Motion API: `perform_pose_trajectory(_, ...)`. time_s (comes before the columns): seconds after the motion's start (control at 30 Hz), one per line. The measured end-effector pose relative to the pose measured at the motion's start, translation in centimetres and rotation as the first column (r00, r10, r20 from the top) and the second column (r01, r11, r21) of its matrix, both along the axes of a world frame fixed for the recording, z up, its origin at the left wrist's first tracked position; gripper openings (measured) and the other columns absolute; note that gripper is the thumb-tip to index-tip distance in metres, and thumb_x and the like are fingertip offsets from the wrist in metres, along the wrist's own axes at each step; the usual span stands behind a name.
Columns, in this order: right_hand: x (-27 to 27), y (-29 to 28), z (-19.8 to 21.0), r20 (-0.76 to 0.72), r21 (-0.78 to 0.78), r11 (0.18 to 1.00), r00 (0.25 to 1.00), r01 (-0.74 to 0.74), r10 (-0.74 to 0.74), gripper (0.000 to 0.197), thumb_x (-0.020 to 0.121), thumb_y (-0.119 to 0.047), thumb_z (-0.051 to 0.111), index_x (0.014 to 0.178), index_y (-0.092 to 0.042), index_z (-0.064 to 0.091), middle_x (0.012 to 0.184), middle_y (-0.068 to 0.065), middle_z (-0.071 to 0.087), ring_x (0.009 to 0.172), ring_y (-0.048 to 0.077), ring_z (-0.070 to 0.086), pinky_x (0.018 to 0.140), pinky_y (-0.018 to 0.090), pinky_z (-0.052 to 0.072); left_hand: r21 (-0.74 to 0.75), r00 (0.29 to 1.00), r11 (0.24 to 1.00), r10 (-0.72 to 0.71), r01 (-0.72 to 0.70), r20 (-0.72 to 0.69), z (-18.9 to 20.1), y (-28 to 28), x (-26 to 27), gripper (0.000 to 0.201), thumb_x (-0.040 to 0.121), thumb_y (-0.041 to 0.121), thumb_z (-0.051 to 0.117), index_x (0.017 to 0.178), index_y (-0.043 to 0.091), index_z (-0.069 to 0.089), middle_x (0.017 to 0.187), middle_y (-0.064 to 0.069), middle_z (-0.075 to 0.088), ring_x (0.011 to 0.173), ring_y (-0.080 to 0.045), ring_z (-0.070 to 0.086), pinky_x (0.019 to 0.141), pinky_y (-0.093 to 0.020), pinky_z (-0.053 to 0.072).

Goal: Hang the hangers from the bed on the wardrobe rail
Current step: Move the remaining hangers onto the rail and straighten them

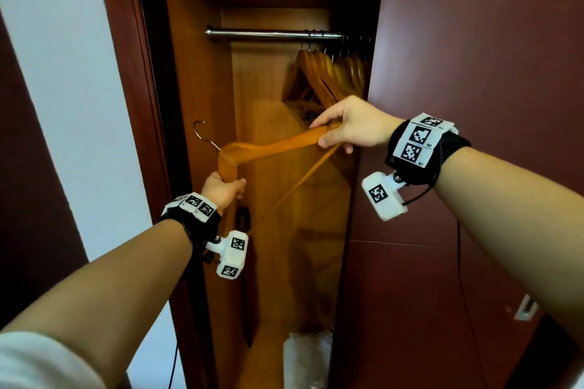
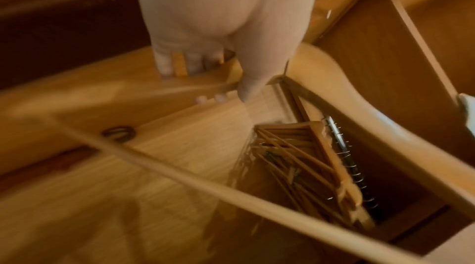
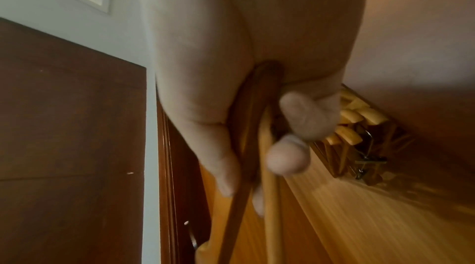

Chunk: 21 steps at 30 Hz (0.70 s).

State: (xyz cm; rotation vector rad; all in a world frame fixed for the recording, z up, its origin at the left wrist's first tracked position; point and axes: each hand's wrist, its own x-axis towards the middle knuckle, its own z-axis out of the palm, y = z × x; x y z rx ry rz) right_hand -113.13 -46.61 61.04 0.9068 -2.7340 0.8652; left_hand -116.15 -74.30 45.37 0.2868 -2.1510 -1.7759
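Note:
I hold one wooden hanger (image 1: 271,145) tilted in front of the open wardrobe, its metal hook (image 1: 202,134) pointing up and left, below the rail. My left hand (image 1: 222,189) grips the hanger's lower left arm end. My right hand (image 1: 347,126) grips the upper right end, where arm and crossbar meet. The steel rail (image 1: 271,33) runs across the wardrobe's top. Several wooden hangers (image 1: 328,76) hang bunched at its right end. In the left wrist view my fingers (image 2: 164,63) curl round the hanger arm (image 2: 205,83). The right wrist view shows my fingers (image 3: 287,158) wrapped round the hanger's end (image 3: 254,126).
The dark red wardrobe door (image 1: 474,104) stands open on the right, close to my right arm. The wardrobe's left frame (image 1: 132,73) borders a white wall (image 1: 63,73). The rail's left half is bare. Something white and crinkled (image 1: 306,357) lies on the wardrobe floor.

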Motion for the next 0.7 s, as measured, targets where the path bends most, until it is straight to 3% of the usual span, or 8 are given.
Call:
perform_pose_trajectory(0.07, -0.1, -0.4, 0.3, -0.138, -0.073, 0.993, 0.985, 0.090, -0.100, 0.044, 0.079, -0.023, 0.082, 0.120, -0.015, 0.069, 0.088, 0.000, 0.072, 0.057, 0.013, 0.062, 0.057, 0.022, 0.052, 0.067, 0.998, 0.995, -0.067, 0.068, -0.014, -0.6, 0.1, 0.9, 0.010, 0.095, 0.015, 0.062, 0.095, 0.014, 0.052, 0.088, -0.009, 0.067, 0.068, -0.015, 0.063, 0.054, -0.024, 0.043)
perform_pose_trajectory(0.17, -0.8, -1.4, 0.2, -0.362, -0.189, 0.958, 0.892, 0.215, -0.272, 0.066, 0.074, -0.031, 0.085, 0.133, -0.023, 0.057, 0.120, -0.001, 0.049, 0.097, 0.014, 0.054, 0.085, 0.025, 0.049, 0.171, 0.995, 0.981, -0.086, 0.094, -0.053, -1.0, 0.1, 1.7, 0.016, 0.096, 0.018, 0.062, 0.105, 0.012, 0.051, 0.088, -0.011, 0.069, 0.071, -0.021, 0.069, 0.055, -0.028, 0.050)
perform_pose_trajectory(0.23, -1.3, -2.1, -0.1, -0.371, -0.284, 0.934, 0.873, 0.217, -0.316, 0.071, 0.078, -0.024, 0.082, 0.140, -0.025, 0.048, 0.133, 0.005, 0.038, 0.110, 0.019, 0.049, 0.098, 0.028, 0.048, 0.208, 0.995, 0.975, -0.059, 0.076, -0.082, -1.0, 0.2, 2.0, 0.017, 0.095, 0.020, 0.063, 0.105, 0.013, 0.051, 0.084, -0.009, 0.070, 0.069, -0.021, 0.070, 0.056, -0.030, 0.048)
perform_pose_trajectory(0.33, -1.8, -2.7, -1.0, -0.416, -0.262, 0.929, 0.838, 0.263, -0.354, 0.064, 0.083, -0.016, 0.072, 0.141, -0.025, 0.047, 0.150, 0.009, 0.030, 0.135, 0.032, 0.035, 0.113, 0.043, 0.037, 0.249, 0.990, 0.968, -0.004, 0.039, -0.138, -0.7, 0.3, 2.4, 0.022, 0.094, 0.021, 0.065, 0.107, 0.015, 0.048, 0.081, -0.007, 0.071, 0.067, -0.019, 0.071, 0.060, -0.031, 0.051)
perform_pose_trajectory(0.43, -1.9, -3.2, -2.2, -0.393, -0.182, 0.965, 0.886, 0.188, -0.247, 0.058, 0.085, -0.011, 0.066, 0.139, -0.024, 0.050, 0.152, 0.009, 0.030, 0.139, 0.034, 0.030, 0.116, 0.042, 0.031, 0.301, 0.985, 0.954, 0.067, -0.017, -0.158, -0.6, 1.3, 2.7, 0.023, 0.093, 0.017, 0.064, 0.107, 0.013, 0.046, 0.072, -0.006, 0.066, 0.058, -0.018, 0.067, 0.053, -0.028, 0.051)
perform_pose_trajectory(0.57, -1.7, -3.9, -4.5, -0.329, -0.049, 0.997, 0.941, 0.063, -0.076, 0.057, 0.085, -0.010, 0.064, 0.138, -0.024, 0.050, 0.151, 0.008, 0.030, 0.140, 0.031, 0.033, 0.114, 0.041, 0.035, 0.282, 0.972, 0.951, 0.173, -0.124, -0.158, -0.5, 3.3, 2.5, 0.014, 0.093, 0.013, 0.063, 0.098, 0.007, 0.050, 0.064, -0.005, 0.051, 0.039, -0.010, 0.052, 0.039, -0.022, 0.040)
perform_pose_trajectory(0.63, -1.7, -4.2, -5.7, -0.302, 0.031, 0.999, 0.953, 0.026, -0.015, 0.057, 0.085, -0.012, 0.066, 0.138, -0.025, 0.050, 0.151, 0.008, 0.029, 0.139, 0.029, 0.034, 0.113, 0.040, 0.037, 0.321, 0.970, 0.934, 0.206, -0.155, -0.132, -0.4, 4.0, 2.5, 0.016, 0.095, 0.012, 0.061, 0.084, 0.011, 0.050, 0.063, -0.004, 0.049, 0.039, -0.010, 0.049, 0.040, -0.023, 0.038)
perform_pose_trajectory(0.7, -2.0, -4.3, -6.7, -0.259, 0.096, 0.995, 0.965, -0.018, 0.043, 0.056, 0.086, -0.016, 0.068, 0.138, -0.026, 0.050, 0.150, 0.008, 0.030, 0.132, 0.027, 0.043, 0.106, 0.037, 0.044, 0.372, 0.972, 0.915, 0.210, -0.158, -0.103, -0.2, 4.6, 2.3, 0.017, 0.095, 0.012, 0.061, 0.083, 0.013, 0.050, 0.064, -0.004, 0.051, 0.045, -0.013, 0.049, 0.043, -0.025, 0.040)
